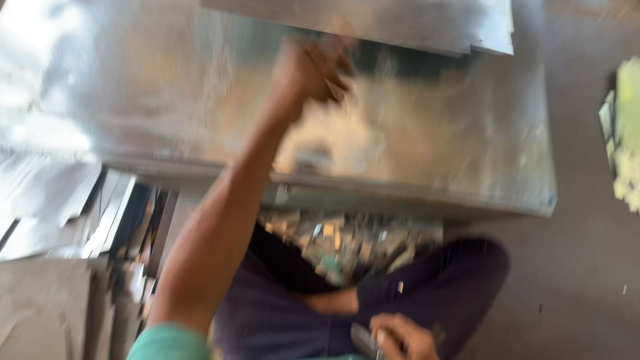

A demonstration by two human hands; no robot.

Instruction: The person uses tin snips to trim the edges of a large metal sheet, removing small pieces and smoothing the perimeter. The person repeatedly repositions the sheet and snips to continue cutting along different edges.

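The picture is blurred by motion. My left hand (310,70) reaches far forward over a large shiny metal sheet (467,147) lying on the floor. Its fingers are curled into a fist, and the blur hides whether anything small is inside it. My right hand (403,337) rests low by my lap, closed around a grey metal object (362,340) that sticks out to the left. My legs in dark trousers (440,280) are folded just below the sheet's near edge.
More metal sheets (427,27) overlap at the top. Cut metal strips (113,220) are stacked at the left. Small scraps (340,243) lie by the sheet's near edge. Pale green pieces (627,133) sit on the grey floor (587,267) at the right.
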